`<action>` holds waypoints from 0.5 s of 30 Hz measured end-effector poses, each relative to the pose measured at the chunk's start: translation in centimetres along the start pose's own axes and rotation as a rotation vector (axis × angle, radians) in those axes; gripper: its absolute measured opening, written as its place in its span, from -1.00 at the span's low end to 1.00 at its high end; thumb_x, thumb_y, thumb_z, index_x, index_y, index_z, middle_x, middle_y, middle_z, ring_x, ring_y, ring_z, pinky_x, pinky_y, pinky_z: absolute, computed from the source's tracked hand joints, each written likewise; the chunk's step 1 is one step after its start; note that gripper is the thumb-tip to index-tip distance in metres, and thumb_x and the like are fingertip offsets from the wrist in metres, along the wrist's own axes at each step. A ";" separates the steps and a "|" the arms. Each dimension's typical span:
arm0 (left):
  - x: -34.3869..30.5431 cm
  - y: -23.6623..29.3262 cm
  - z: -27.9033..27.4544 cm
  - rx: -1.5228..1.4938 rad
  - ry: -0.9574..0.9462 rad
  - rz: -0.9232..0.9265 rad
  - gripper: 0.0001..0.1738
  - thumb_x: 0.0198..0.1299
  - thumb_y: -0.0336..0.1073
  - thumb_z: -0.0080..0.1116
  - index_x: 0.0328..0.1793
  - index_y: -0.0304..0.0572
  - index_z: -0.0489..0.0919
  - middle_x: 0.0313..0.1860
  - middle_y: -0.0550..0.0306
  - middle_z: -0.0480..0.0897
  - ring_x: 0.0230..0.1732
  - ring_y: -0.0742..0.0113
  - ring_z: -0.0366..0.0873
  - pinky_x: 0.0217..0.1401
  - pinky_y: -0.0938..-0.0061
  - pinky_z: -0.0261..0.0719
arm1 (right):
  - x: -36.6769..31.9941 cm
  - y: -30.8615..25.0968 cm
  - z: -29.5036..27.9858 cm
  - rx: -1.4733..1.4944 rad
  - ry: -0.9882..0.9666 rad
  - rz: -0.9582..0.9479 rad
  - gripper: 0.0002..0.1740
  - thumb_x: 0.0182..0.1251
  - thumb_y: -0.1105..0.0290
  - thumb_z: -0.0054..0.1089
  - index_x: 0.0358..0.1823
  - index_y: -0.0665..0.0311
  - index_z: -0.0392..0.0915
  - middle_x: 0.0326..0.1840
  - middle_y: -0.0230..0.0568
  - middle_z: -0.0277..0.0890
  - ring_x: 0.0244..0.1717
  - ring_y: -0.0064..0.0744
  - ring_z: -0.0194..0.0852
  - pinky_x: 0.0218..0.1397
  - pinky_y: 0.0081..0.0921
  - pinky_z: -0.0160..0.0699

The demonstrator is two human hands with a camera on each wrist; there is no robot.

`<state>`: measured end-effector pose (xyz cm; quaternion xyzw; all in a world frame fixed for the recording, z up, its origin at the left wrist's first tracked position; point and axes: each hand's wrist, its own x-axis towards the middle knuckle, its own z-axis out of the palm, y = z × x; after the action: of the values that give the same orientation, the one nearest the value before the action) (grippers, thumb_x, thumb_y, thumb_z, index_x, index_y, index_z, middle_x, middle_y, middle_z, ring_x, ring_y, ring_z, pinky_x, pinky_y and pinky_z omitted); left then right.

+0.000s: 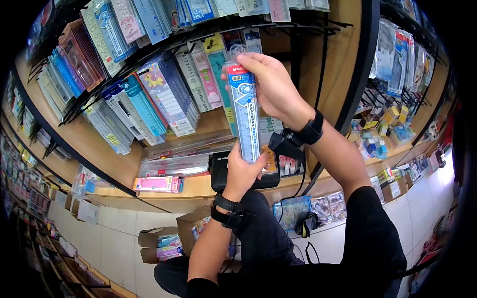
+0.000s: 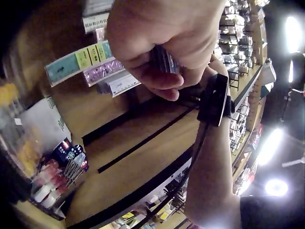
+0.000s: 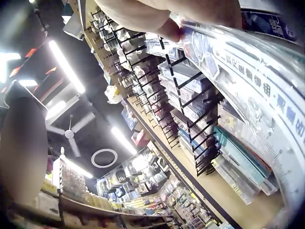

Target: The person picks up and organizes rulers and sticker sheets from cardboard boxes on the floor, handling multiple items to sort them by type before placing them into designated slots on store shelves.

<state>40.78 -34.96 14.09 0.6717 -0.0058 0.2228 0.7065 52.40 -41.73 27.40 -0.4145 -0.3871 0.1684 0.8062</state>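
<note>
A stack of clear-packaged rulers (image 1: 247, 116), with a red and blue header card, stands upright between both hands in the head view. My left hand (image 1: 242, 166) grips its lower end, thumb across the front. Near the top, my right hand (image 1: 276, 84) holds the header end with its thumb on the front. Several thin layered edges of the ruler stack (image 2: 163, 59) show between the fingers in the left wrist view. The right wrist view has the printed face of the ruler stack (image 3: 259, 78) close up, with fingers along its top.
Packaged rulers (image 1: 141, 107) hang on black hooks at the left and behind the hands. Below lie a black case (image 1: 218, 171) and a pink package (image 1: 158, 184) on the wooden shelf. Open cardboard boxes (image 1: 149, 238) stand on the floor. A black cable (image 1: 302, 174) hangs from the right wrist.
</note>
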 end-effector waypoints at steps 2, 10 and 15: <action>0.7 -0.4 -0.1 -0.005 -0.003 0.006 -0.67 0.04 -0.50 0.23 -0.10 -0.33 0.36 -0.45 0.15 0.54 -0.59 0.50 0.52 -0.70 0.64 0.42 | 0.7 -0.3 0.1 0.023 0.030 0.050 -0.69 0.40 0.31 -0.01 -0.06 0.47 0.40 -0.14 -0.01 0.56 -0.16 -0.31 0.61 -0.09 -0.42 0.64; 0.6 -1.0 -0.1 -0.267 -0.080 -0.041 -0.73 0.23 -0.33 0.11 -0.02 -0.31 0.38 -0.43 0.12 0.56 -0.50 0.46 0.55 -0.61 0.61 0.52 | 0.3 1.6 0.1 -0.047 0.050 -0.077 -0.68 0.38 0.34 0.03 -0.04 0.50 0.43 -0.24 -0.07 0.60 -0.24 -0.38 0.62 -0.18 -0.50 0.64; 0.0 -2.9 0.0 -0.269 -0.013 -0.046 -0.74 0.32 -0.25 0.01 -0.03 -0.31 0.42 -0.43 0.14 0.56 -0.54 0.49 0.52 -0.71 0.64 0.40 | 0.0 3.5 -0.4 0.047 0.196 -0.076 -0.73 0.31 0.43 0.13 -0.10 0.54 0.53 -0.34 -0.24 0.58 -0.42 -0.65 0.50 -0.39 -0.70 0.48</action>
<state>41.69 -34.92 11.37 0.5723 -0.0249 0.1992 0.7951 52.89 -39.87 24.49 -0.3951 -0.3177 0.1051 0.8555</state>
